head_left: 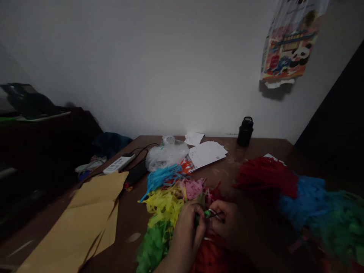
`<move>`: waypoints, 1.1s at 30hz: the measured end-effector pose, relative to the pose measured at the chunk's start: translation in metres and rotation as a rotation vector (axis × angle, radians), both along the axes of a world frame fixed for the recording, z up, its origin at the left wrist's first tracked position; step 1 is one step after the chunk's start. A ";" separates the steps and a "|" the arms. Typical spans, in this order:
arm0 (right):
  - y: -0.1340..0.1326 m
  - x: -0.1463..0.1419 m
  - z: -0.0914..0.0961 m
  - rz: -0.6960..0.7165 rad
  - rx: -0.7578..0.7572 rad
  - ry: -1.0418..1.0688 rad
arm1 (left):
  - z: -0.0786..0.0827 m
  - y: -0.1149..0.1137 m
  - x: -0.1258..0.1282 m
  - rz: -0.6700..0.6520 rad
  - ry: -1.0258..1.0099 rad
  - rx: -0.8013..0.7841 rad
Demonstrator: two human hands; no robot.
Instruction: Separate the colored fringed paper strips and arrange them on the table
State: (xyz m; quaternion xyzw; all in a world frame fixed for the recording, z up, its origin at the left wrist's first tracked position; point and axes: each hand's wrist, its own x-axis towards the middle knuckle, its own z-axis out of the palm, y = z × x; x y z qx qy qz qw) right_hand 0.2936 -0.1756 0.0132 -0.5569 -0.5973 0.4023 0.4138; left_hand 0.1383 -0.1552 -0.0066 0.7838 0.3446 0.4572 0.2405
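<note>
The thumb and bent fingers of the left hand (189,225) close around a small green piece (207,214), while the right hand (226,216), just beside it, pinches a thin dark string (215,215) at that piece; the dim light hides exactly how the two join. Both sit between the hands, above a heap of paper strips. In that heap, yellow strips (163,203) and green strips (153,242) lie left of the hands, pink strips (192,188) and blue strips (162,177) beyond them, and red strips (212,258) below. To the right, well apart, is a second heap, dark red (265,176), blue and green. Farther out on the brown table (129,214) are a folded tan sheet (85,212) at left, a white power strip (119,163), a clear plastic bag (167,153) touching white papers (207,153), and a black bottle (245,132) upright near the wall.
</note>
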 end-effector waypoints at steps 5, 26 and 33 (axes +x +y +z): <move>-0.004 0.011 0.012 0.052 -0.018 -0.016 | 0.005 0.003 -0.004 0.047 0.011 -0.007; -0.008 0.016 0.010 0.223 -0.038 0.290 | 0.022 -0.008 -0.008 -0.191 -0.138 -0.447; -0.012 0.007 0.007 0.239 0.016 0.186 | 0.017 -0.005 -0.005 -0.235 -0.204 -0.510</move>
